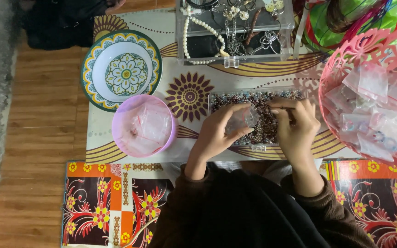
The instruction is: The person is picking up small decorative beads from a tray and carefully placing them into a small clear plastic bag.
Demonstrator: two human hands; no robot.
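My left hand (217,131) holds a small clear plastic bag (242,118) over a clear tray of mixed beads (258,103) on a low patterned table (171,27). My right hand (296,123) is just right of the bag above the beads, with its fingertips pinched together near the bag's mouth; whether a bead is between them is too small to tell. Both dark sleeves reach in from the bottom edge.
A purple bowl (121,138) with small plastic bags stands left of my hands, a patterned plate (95,78) behind it. A clear jewellery box (235,59) sits at the back. A pink lattice basket (334,69) of plastic bags fills the right. Floral mats lie below.
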